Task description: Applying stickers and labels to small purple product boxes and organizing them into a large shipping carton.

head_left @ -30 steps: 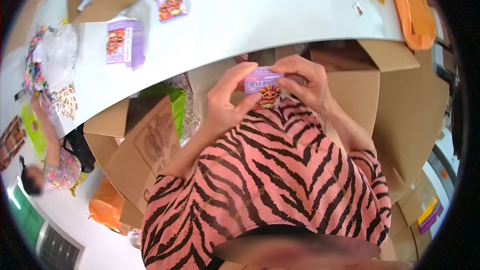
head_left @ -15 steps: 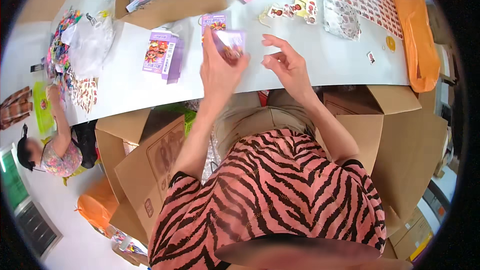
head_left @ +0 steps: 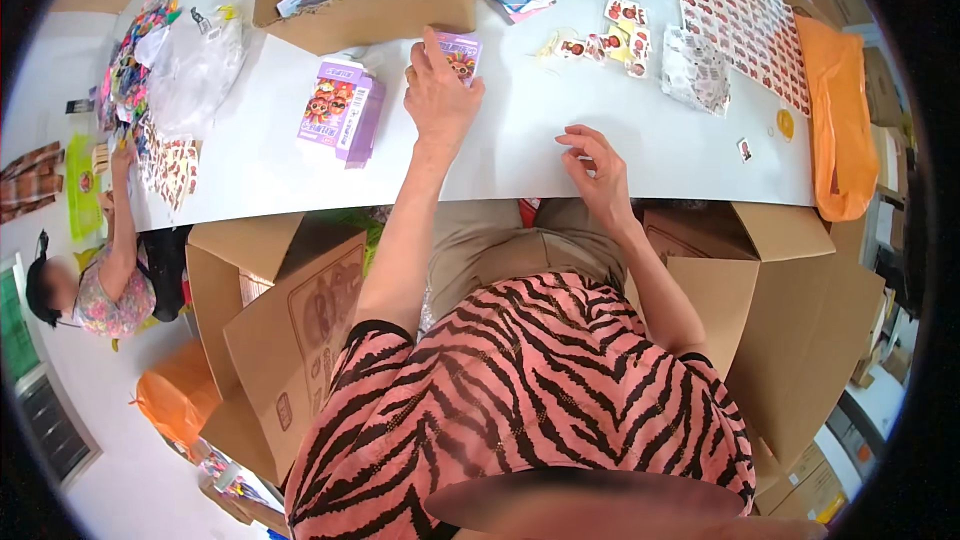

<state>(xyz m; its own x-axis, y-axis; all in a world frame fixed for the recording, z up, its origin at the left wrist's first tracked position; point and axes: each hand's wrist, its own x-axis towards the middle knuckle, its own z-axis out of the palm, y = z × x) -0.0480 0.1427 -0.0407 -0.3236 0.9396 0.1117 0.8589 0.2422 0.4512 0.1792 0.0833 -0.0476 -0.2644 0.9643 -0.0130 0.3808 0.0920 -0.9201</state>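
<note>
My left hand (head_left: 440, 100) reaches over a small purple printed box (head_left: 463, 52) lying on the white table (head_left: 510, 125). Its fingers run along the box's left side and the thumb sits by the lower right, so the hand grips it; part of the box is hidden beneath. My right hand (head_left: 597, 168) hovers near the table's front edge, fingers loosely bent and apart, with nothing in it. Left of my left hand rests a stack of purple boxes (head_left: 340, 110) with cartoon figures and a barcode.
A cardboard box (head_left: 370, 25) full of small packets stands at the back. Sticker pieces (head_left: 610, 40), a clear bag (head_left: 695, 70), a sticker sheet (head_left: 740, 20) and an orange bag (head_left: 840, 120) lie rightward. Open cartons (head_left: 800, 320) flank me below the table. Another person (head_left: 110, 290) works at far left.
My left hand has carried the purple box away from me and down onto the table, over where another purple box lay. My right hand has drawn back toward the table's front edge.
</note>
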